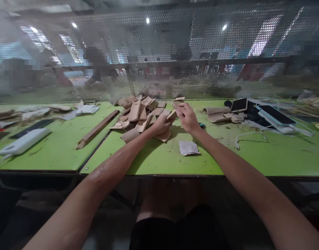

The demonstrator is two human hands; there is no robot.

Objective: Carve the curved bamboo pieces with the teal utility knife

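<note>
My left hand (161, 124) is closed around a small, flat, light-brown strip (171, 114) that looks like wood or bark. It rests just at the right side of a heap of similar brown pieces (138, 111), some flat, some slightly curved. Close by on the right, my right hand (186, 116) has its fingers bent and pinched near the strip's upper end. Whatever lies between those fingertips is too small to make out. Below the hands a folded whitish paper (188, 148) lies on the green table (159, 166). A small teal object (202, 125) shows behind my right wrist.
Left of the heap lies a long brown strip (97, 129), with a white power bank (24, 141) farther left. Curled brown pieces (218, 114), phones (276, 114) and a white cable (250, 134) are at right. A perforated metal screen (159, 45) stands behind the table.
</note>
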